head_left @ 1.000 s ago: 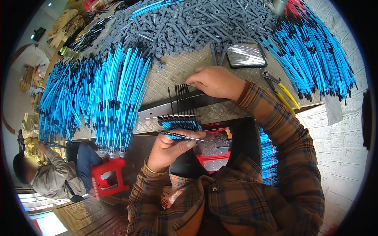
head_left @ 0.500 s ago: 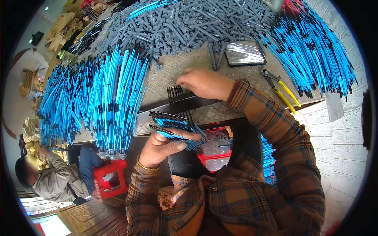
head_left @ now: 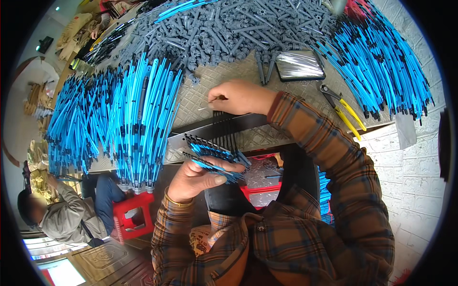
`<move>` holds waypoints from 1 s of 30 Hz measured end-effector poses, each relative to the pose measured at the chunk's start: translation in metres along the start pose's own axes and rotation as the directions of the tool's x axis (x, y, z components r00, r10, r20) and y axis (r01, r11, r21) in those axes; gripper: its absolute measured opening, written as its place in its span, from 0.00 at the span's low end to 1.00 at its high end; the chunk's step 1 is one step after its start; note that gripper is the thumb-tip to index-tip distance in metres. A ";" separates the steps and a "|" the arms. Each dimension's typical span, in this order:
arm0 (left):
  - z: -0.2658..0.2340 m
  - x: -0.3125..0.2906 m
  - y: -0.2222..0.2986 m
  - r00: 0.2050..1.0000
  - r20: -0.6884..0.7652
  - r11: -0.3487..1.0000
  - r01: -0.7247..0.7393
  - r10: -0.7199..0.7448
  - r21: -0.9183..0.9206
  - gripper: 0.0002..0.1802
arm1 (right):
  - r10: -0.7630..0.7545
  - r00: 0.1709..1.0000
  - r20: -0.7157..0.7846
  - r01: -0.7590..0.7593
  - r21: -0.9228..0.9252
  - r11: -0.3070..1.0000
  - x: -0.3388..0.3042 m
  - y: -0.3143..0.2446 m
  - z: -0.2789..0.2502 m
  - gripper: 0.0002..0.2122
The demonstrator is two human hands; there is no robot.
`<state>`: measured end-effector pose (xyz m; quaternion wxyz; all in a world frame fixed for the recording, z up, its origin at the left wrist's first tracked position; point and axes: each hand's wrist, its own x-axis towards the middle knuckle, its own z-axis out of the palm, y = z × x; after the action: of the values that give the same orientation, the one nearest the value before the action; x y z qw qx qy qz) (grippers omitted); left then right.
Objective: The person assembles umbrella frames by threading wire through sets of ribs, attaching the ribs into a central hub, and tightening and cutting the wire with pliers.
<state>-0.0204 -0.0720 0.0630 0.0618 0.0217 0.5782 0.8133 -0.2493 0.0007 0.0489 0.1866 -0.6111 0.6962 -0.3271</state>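
Note:
In my left hand [head_left: 191, 180], closed, is a bundle of thin blue-and-black rods [head_left: 212, 159]. Several of their black ends stick out side by side, away from me, across a dark metal strip at the table's edge. Just beyond those ends my right hand [head_left: 236, 97] is closed, thumb and fingers pinched on a short, thin silver pin [head_left: 203, 108] that points left. Whether the pin touches a rod I cannot tell. Past my right hand stands a shallow black tray [head_left: 321, 77] of similar silver pins [head_left: 298, 64].
Grey plastic tube parts [head_left: 229, 33] are heaped at the far side. Blue rods lie in piles left [head_left: 129, 114] and right [head_left: 377, 66]. Yellow-handled cutting pliers [head_left: 343, 112] lie right of my forearm. A person [head_left: 71, 214] sits at the left near a red stool [head_left: 131, 217]; another person's hand [head_left: 98, 29] shows far left.
My right hand has shifted slightly left and turned, so the silver pin now shows at its fingertips. The left hand with its rods has hardly moved. Another person's hand has appeared at far left.

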 end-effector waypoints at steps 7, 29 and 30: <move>-0.007 0.008 0.002 0.995 0.066 0.997 -0.074 0.074 0.000 0.13 | -0.141 0.989 -0.037 0.125 -0.281 0.952 -0.023 0.000 -0.019 0.11; 0.048 -0.050 -0.003 0.942 0.174 0.930 0.229 -0.286 0.289 0.12 | -0.203 0.864 0.460 0.477 -0.624 0.618 -0.112 -0.086 -0.015 0.07; 0.055 -0.059 -0.007 0.926 0.149 0.906 0.290 -0.347 0.309 0.13 | -0.202 0.850 0.487 0.493 -0.597 0.633 -0.125 -0.085 -0.001 0.07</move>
<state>0.0440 -0.0256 0.0764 0.2483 0.0168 0.6743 0.6953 -0.1652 0.1194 0.0899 0.0009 -0.8102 0.5835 0.0559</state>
